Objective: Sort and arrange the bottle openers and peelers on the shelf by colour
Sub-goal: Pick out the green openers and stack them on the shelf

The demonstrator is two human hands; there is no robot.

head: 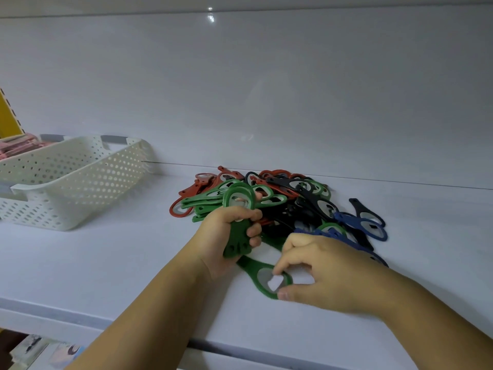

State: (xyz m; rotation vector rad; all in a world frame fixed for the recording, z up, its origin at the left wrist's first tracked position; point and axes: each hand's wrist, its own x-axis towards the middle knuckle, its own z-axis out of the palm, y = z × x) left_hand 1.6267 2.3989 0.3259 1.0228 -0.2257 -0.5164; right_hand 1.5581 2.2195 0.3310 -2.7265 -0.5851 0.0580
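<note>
Fingers (253,232) of the left hand (226,236) curl tight round a stack (236,245) of green openers, held upright above the white shelf (106,263) with looped heads on top. The right hand (320,268) pinches, between thumb and forefinger, the metal-lined loop of a single green opener (246,264) lying flat near the shelf's front. Behind, a tangled pile (293,198) of red, green, black and blue pieces sits by the back wall; the right hand hides its near blue edge. At left, a perforated white basket (80,177) is cut off by the frame, its pink contents too blurred to identify.
</note>
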